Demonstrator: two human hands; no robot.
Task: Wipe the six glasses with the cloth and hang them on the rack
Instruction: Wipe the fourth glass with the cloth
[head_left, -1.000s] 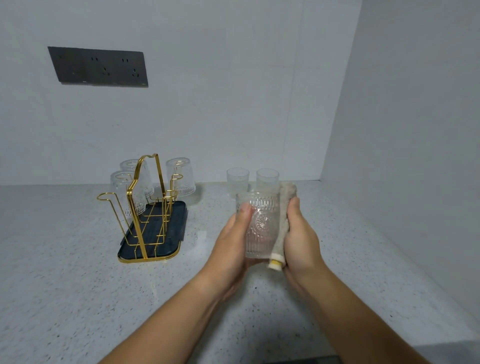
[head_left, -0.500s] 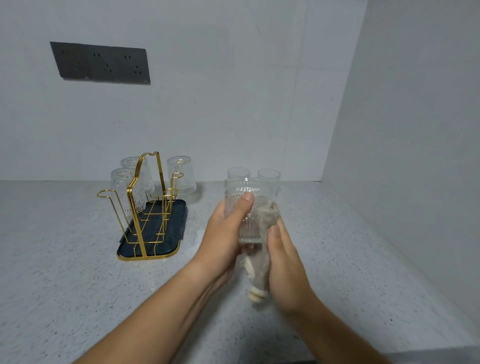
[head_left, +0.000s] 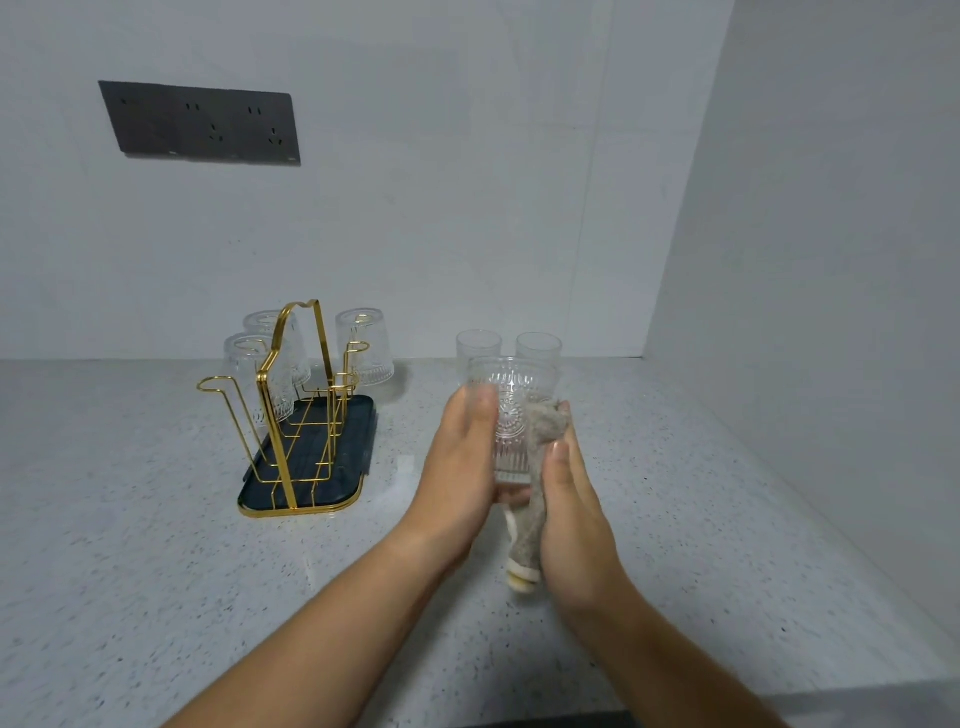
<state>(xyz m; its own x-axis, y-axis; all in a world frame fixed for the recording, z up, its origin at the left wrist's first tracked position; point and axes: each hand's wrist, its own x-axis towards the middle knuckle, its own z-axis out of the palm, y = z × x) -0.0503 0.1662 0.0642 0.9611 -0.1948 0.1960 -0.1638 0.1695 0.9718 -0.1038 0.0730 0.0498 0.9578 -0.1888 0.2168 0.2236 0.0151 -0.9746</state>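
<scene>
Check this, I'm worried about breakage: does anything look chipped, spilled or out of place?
Nothing stands out. Three glasses hang inverted on the rack, two stand upright; the left hand holds the sixth glass while the right hand presses the cloth to it. No chips or spills show.

Embossed clear glass, nubby grey cloth, glossy gold wire rack.

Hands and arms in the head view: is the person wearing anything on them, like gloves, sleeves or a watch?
Nothing worn shows. The left hand and right hand are bare, with no gloves or rings in sight. The left forearm and right forearm are bare to the picture's edge: no sleeves, watch or bracelet. The thumbnails look short and unpainted.
</scene>
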